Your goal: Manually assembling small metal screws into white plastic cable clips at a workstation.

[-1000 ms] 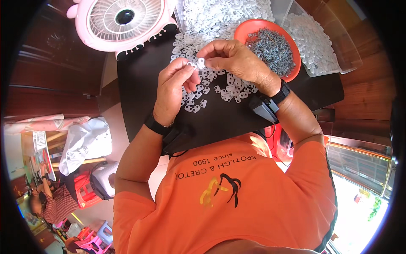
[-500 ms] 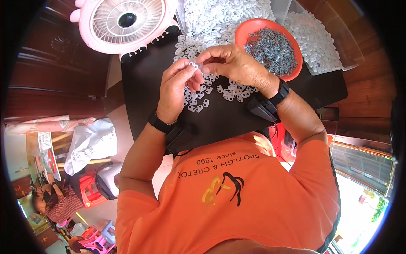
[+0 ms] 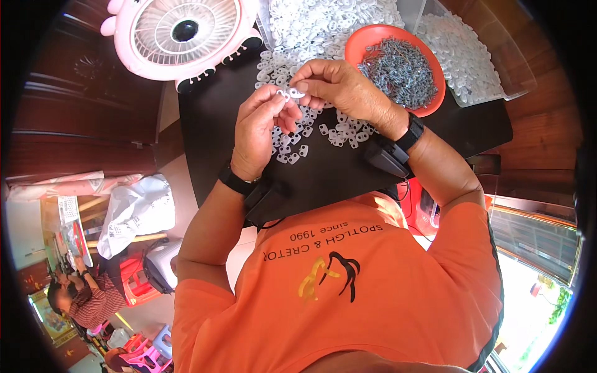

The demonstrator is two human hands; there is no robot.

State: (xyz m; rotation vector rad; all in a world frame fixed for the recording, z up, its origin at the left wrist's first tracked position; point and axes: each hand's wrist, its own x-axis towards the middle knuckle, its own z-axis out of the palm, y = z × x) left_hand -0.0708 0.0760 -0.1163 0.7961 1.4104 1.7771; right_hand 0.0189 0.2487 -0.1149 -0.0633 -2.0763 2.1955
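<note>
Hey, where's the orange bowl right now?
In the head view, the orange bowl sits on the dark table at the upper right, between the right hand and the clear bin of small white pieces.

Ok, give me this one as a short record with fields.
Left hand: pinches a small white piece
Right hand: pinches another white piece; joined or apart, can't tell
Table: dark, strewn with loose white pieces
Red dish: holds thin grey parts
Clear bin: right of the dish, holds more white pieces
Nearby: pink fan, upper left
</note>
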